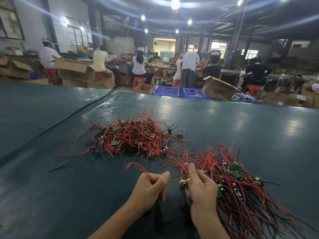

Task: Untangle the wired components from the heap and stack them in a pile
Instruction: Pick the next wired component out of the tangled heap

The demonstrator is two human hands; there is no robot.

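Two hands work near the tangled far heap (131, 137) and the sorted pile (233, 183) at right: the left hand (151, 187) pinches a red wire (138, 167), seemingly to lay it alongside, while what the right hand (200, 187) holds is unclear.

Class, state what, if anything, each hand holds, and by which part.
Left hand pinches one wired component by its red wire. Right hand is beside the pile; its grip cannot be told.

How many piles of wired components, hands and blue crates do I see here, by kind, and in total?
Piles of wired components: 2, the tangled heap and the sorted pile
Hands: 2, the left hand and the right hand
Blue crates: 2, the left crate and the right crate
Total: 6
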